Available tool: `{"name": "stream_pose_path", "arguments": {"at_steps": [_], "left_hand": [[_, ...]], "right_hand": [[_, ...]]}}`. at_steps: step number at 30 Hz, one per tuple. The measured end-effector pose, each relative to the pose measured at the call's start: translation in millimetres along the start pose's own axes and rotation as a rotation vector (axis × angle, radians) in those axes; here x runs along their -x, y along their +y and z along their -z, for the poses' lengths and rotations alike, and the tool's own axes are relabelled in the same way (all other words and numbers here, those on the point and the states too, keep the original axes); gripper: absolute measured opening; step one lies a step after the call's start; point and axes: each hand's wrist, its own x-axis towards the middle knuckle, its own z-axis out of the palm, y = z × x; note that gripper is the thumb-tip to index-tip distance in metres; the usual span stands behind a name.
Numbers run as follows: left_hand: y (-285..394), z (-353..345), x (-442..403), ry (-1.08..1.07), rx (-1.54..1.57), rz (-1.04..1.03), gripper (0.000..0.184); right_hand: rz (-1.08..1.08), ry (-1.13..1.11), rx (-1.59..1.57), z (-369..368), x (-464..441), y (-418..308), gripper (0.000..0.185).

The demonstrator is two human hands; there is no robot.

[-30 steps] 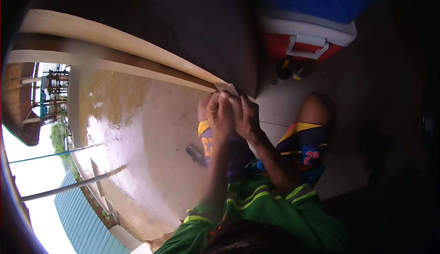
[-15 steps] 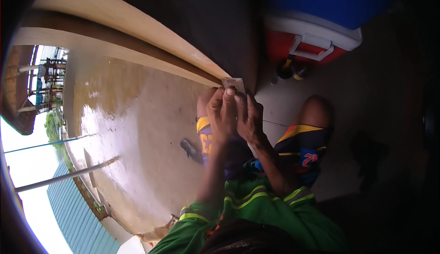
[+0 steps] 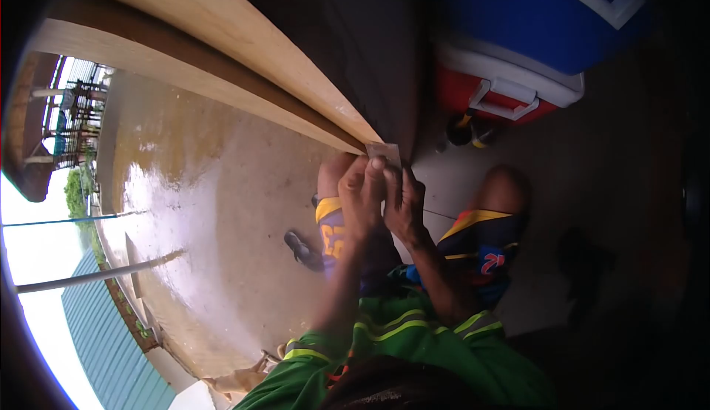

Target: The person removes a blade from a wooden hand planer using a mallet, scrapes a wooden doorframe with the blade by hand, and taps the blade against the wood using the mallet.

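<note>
Side by side between the knees, both hands pinch a small flat greyish piece [image 3: 384,153] at the lower end of a pale wooden frame [image 3: 274,48]. My left hand [image 3: 361,192] has its thumb pressed on the piece's near edge. Close against it, my right hand [image 3: 404,199] has its fingers curled at the same edge. The piece's far part lies against or just over the wood's end; exact contact is too small to tell. What the piece is made of cannot be made out.
A red cooler with a white lid [image 3: 518,77] stands at the upper right, a blue one [image 3: 525,11] above it. Dark round objects [image 3: 460,130] lie beside the red cooler. A dark sandal [image 3: 302,251] is on the wet ground [image 3: 244,188] at left.
The view has shifted, so the wooden frame looks larger and steeper. More of the flat piece shows above the thumbs than one second ago. Both hands keep their pinch.
</note>
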Motion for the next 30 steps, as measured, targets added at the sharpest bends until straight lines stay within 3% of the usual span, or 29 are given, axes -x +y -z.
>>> {"name": "stream_pose_path", "arguments": {"at_steps": [2, 5, 6, 9, 10, 15, 17, 22, 25, 26, 27, 29, 30], "left_hand": [[14, -4, 3, 0.012, 0.086, 0.103, 0.039], [5, -3, 3, -0.006, 0.055, 0.130, 0.039], [6, -5, 2, -0.006, 0.072, 0.079, 0.037], [15, 0, 0, -0.043, 0.021, 0.053, 0.036], [13, 0, 6, -0.043, 0.038, 0.100, 0.036], [6, -5, 1, -0.020, 0.088, 0.124, 0.036], [10, -3, 4, 0.001, 0.154, 0.195, 0.037], [-12, -2, 9, -0.024, 0.105, 0.172, 0.037], [16, -1, 2, 0.001, 0.211, 0.157, 0.039], [30, -6, 1, 0.025, 0.261, 0.209, 0.041], [20, -2, 2, -0.012, 0.178, 0.201, 0.036], [8, 6, 4, -0.084, 0.012, 0.177, 0.029], [12, 1, 2, -0.039, 0.005, 0.098, 0.030]], "right_hand": [[-0.168, -0.049, -0.027, 4, 2, -2, 0.027], [0.014, 0.028, -0.027, -1, 2, 8, 0.027], [-0.045, 0.035, -0.051, 1, 1, 5, 0.027], [0.053, 0.060, -0.010, -1, -2, 7, 0.026], [-0.063, -0.019, -0.012, 5, 2, 8, 0.025], [0.036, 0.069, -0.040, 0, 1, 12, 0.023], [0.086, -0.001, 0.105, 3, 1, 16, 0.025], [0.009, 0.034, -0.034, 1, 0, 3, 0.025], [0.149, -0.038, 0.104, 5, -7, -1, 0.024], [0.057, -0.054, 0.088, 6, 1, -1, 0.024], [-0.005, -0.061, 0.072, 5, -1, -3, 0.023], [0.205, 0.077, 0.121, -1, -1, 2, 0.022], [0.028, 0.088, -0.048, -2, 1, -1, 0.021]]}}
